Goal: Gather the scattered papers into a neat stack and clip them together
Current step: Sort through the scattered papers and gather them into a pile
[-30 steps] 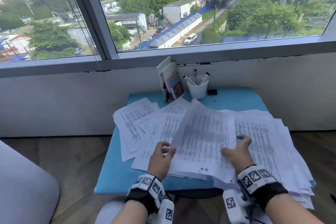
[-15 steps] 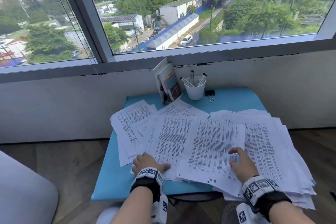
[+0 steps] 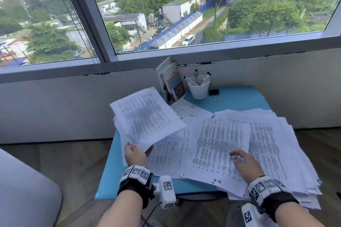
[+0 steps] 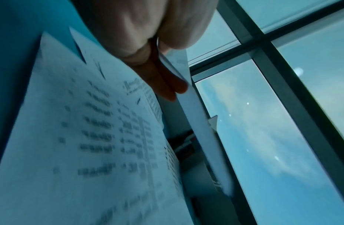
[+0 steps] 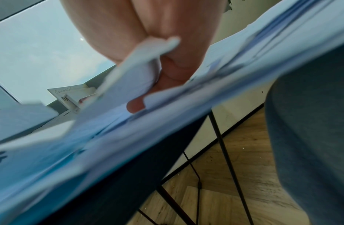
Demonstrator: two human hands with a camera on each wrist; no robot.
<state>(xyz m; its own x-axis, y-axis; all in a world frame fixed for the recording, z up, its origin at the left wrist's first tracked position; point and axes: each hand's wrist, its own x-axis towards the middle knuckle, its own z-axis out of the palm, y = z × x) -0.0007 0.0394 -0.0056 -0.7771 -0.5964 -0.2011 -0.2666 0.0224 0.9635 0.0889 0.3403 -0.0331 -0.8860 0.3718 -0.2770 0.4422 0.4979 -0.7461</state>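
Note:
Printed papers (image 3: 262, 134) lie spread in loose overlapping piles over a small blue table (image 3: 238, 97). My left hand (image 3: 136, 150) pinches the near corner of one or a few sheets (image 3: 145, 116) and holds them tilted up above the left piles. In the left wrist view my fingers (image 4: 163, 82) lie under the lifted sheet's edge (image 4: 198, 109), with more papers (image 4: 80, 137) below. My right hand (image 3: 238, 156) rests flat on the top sheet (image 3: 219, 145) of the middle pile. A black binder clip (image 3: 214, 92) lies at the table's back, untouched.
A white cup of markers (image 3: 199, 89) and several leaning books (image 3: 170, 83) stand at the back by the wall under the window. Papers overhang the table's right and near edges (image 3: 304, 195). A grey cushion (image 3: 24, 193) sits at left on the wooden floor.
My left hand, which lay on the papers at the near edge, has taken sheets from the left pile and raised them. My right hand stays on the middle sheet.

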